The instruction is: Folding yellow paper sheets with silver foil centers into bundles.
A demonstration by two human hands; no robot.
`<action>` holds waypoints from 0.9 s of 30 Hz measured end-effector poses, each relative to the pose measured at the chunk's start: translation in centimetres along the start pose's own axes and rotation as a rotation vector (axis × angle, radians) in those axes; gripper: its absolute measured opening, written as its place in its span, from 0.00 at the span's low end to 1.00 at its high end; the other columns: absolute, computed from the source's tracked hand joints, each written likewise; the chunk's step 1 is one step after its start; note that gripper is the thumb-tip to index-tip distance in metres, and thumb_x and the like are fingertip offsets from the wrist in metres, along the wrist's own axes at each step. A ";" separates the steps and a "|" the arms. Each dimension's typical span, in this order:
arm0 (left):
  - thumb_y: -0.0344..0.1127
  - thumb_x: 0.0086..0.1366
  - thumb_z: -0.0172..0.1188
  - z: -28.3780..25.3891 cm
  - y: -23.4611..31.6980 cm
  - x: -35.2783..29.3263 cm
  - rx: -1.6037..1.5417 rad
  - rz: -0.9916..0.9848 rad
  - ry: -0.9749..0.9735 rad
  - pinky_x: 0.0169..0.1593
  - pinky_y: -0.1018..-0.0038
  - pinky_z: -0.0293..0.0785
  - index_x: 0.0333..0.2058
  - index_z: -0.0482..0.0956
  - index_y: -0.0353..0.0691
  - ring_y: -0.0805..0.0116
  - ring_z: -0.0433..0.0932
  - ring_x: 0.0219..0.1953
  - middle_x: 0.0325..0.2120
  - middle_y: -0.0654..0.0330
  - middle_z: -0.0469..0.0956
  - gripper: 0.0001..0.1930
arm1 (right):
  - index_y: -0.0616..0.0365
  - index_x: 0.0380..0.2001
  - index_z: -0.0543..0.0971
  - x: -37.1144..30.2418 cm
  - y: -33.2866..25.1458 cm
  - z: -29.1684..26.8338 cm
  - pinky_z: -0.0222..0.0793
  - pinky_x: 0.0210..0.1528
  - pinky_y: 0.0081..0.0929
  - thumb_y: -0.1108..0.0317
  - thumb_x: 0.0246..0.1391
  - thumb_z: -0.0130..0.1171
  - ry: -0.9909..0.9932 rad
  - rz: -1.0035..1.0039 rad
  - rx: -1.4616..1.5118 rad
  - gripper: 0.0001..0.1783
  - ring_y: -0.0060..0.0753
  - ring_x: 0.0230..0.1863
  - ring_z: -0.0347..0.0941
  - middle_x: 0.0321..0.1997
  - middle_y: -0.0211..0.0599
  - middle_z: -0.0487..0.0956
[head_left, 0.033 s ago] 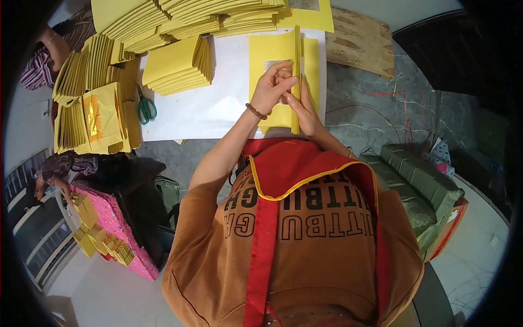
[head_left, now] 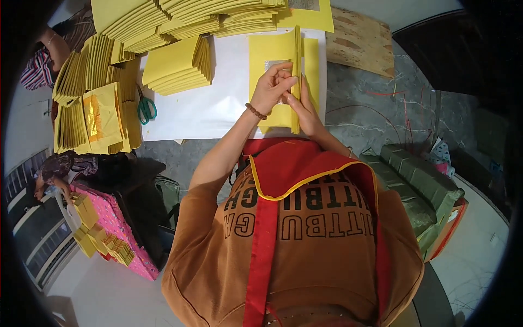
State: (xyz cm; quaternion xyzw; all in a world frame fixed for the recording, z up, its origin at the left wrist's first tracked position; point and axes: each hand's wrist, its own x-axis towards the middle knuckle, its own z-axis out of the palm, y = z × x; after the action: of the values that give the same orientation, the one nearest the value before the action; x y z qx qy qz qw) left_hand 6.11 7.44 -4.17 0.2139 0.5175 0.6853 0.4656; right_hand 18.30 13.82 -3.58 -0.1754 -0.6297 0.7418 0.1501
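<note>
A stack of yellow paper sheets (head_left: 267, 46) lies at the right end of the white tabletop, with its right part folded up into a narrow standing edge (head_left: 296, 49). My right hand (head_left: 308, 115) grips this folded edge, thumb on its left side and fingers along its right. Against the left side of the same edge, my left hand (head_left: 269, 90) is closed with curled fingers, thumb and forefinger at the paper. A silvery square patch (head_left: 268, 65) on the top sheet is partly hidden under my left hand.
Folded yellow paper bundles (head_left: 177, 62) are piled along the table's far and left sides. Green-handled scissors (head_left: 146, 110) lie by the left pile. A plywood board (head_left: 362, 41) is beyond the right corner. At far left, another person's arm (head_left: 62, 188) reaches over a pink-covered table (head_left: 117, 223).
</note>
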 end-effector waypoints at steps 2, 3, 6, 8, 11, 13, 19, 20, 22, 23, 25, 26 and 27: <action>0.31 0.58 0.58 -0.1 -0.1 0.0 -0.012 -0.035 0.000 0.22 0.87 0.67 0.50 0.65 0.37 0.83 0.71 0.21 0.30 0.64 0.70 0.21 | 0.69 0.61 0.37 0.0 -0.2 0.0 0.40 0.64 0.27 0.62 0.59 0.42 -0.004 -0.016 0.000 0.37 0.37 0.66 0.41 0.65 0.50 0.46; 0.32 0.59 0.57 -0.1 -0.3 0.0 -0.031 -0.037 0.003 0.22 0.88 0.67 0.50 0.66 0.37 0.83 0.71 0.22 0.30 0.64 0.70 0.20 | 0.69 0.61 0.37 0.1 -0.3 0.0 0.40 0.64 0.27 0.62 0.59 0.41 -0.010 -0.032 0.000 0.37 0.37 0.66 0.41 0.65 0.50 0.46; 0.33 0.59 0.56 -0.1 -0.3 -0.1 -0.047 -0.032 0.006 0.22 0.88 0.67 0.50 0.67 0.39 0.84 0.71 0.21 0.29 0.65 0.71 0.19 | 0.69 0.61 0.37 0.0 0.1 0.3 0.40 0.64 0.28 0.63 0.59 0.41 0.009 -0.025 0.131 0.36 0.37 0.66 0.40 0.65 0.50 0.46; 0.33 0.60 0.56 0.1 -0.4 -0.2 -0.046 -0.024 0.007 0.22 0.88 0.66 0.50 0.67 0.40 0.84 0.70 0.21 0.28 0.65 0.71 0.19 | 0.68 0.61 0.38 0.0 0.0 0.1 0.39 0.64 0.28 0.63 0.59 0.41 0.017 -0.043 0.040 0.36 0.37 0.66 0.40 0.65 0.50 0.45; 0.34 0.60 0.55 0.6 -0.6 -0.2 -0.055 0.136 0.138 0.20 0.88 0.64 0.52 0.66 0.43 0.84 0.67 0.19 0.26 0.65 0.70 0.20 | 0.69 0.61 0.38 0.0 -0.2 0.2 0.38 0.64 0.28 0.63 0.59 0.41 0.028 -0.049 -0.030 0.36 0.38 0.67 0.38 0.65 0.51 0.44; 0.34 0.60 0.55 0.2 -0.2 -0.3 0.078 0.094 0.080 0.18 0.86 0.61 0.52 0.67 0.43 0.84 0.63 0.18 0.25 0.66 0.67 0.19 | 0.69 0.61 0.38 -0.1 -0.1 0.2 0.37 0.64 0.29 0.63 0.59 0.41 0.033 -0.037 -0.008 0.36 0.39 0.67 0.37 0.66 0.51 0.43; 0.37 0.59 0.58 0.7 -0.6 0.0 0.172 0.105 0.104 0.15 0.85 0.58 0.47 0.73 0.42 0.85 0.59 0.15 0.16 0.71 0.59 0.17 | 0.71 0.61 0.37 -0.1 0.7 0.0 0.33 0.65 0.29 0.62 0.59 0.41 0.030 -0.023 -0.050 0.37 0.40 0.68 0.33 0.66 0.53 0.40; 0.37 0.59 0.58 0.7 -0.4 -0.1 0.172 0.104 0.105 0.15 0.85 0.58 0.47 0.73 0.42 0.85 0.59 0.15 0.16 0.71 0.59 0.17 | 0.71 0.61 0.37 -0.2 0.4 0.1 0.33 0.65 0.29 0.62 0.59 0.41 0.038 -0.022 -0.050 0.37 0.40 0.68 0.33 0.66 0.52 0.40; 0.37 0.58 0.59 0.7 -0.1 -0.2 0.202 0.066 0.113 0.15 0.85 0.59 0.47 0.72 0.41 0.85 0.59 0.13 0.13 0.73 0.58 0.18 | 0.71 0.61 0.37 -0.2 0.4 0.2 0.33 0.65 0.29 0.62 0.59 0.41 0.046 -0.020 -0.049 0.37 0.40 0.68 0.33 0.66 0.52 0.41; 0.37 0.58 0.59 0.6 -0.2 -0.2 0.202 0.066 0.112 0.15 0.85 0.59 0.47 0.72 0.41 0.85 0.59 0.13 0.13 0.73 0.58 0.18 | 0.70 0.61 0.37 -0.2 0.4 0.2 0.33 0.65 0.29 0.62 0.59 0.40 0.047 -0.017 -0.026 0.36 0.40 0.68 0.33 0.66 0.52 0.41; 0.37 0.58 0.59 0.4 -0.7 -0.1 0.110 0.078 0.102 0.15 0.85 0.59 0.48 0.71 0.40 0.85 0.60 0.13 0.14 0.72 0.59 0.19 | 0.70 0.61 0.37 -0.2 0.1 0.3 0.33 0.65 0.29 0.62 0.59 0.40 0.047 -0.013 -0.003 0.36 0.40 0.68 0.33 0.66 0.51 0.41; 0.37 0.58 0.59 0.4 -0.8 0.0 0.110 0.078 0.101 0.15 0.85 0.59 0.48 0.71 0.40 0.85 0.60 0.13 0.14 0.72 0.59 0.19 | 0.70 0.61 0.37 -0.3 -0.2 0.3 0.33 0.65 0.29 0.62 0.60 0.39 0.052 -0.016 -0.025 0.36 0.40 0.68 0.33 0.66 0.51 0.41; 0.37 0.58 0.59 0.4 -0.9 0.0 0.094 0.080 0.101 0.14 0.85 0.59 0.48 0.71 0.39 0.85 0.59 0.12 0.14 0.72 0.58 0.19 | 0.70 0.61 0.37 -0.4 -0.5 0.3 0.33 0.65 0.29 0.62 0.60 0.38 0.057 -0.019 -0.048 0.35 0.39 0.68 0.34 0.66 0.51 0.41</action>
State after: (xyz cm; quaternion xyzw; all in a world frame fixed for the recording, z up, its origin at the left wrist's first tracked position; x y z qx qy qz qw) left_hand 6.78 7.65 -4.90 0.2212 0.5629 0.6882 0.4008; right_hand 18.49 13.49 -3.03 -0.1941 -0.6445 0.7196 0.1705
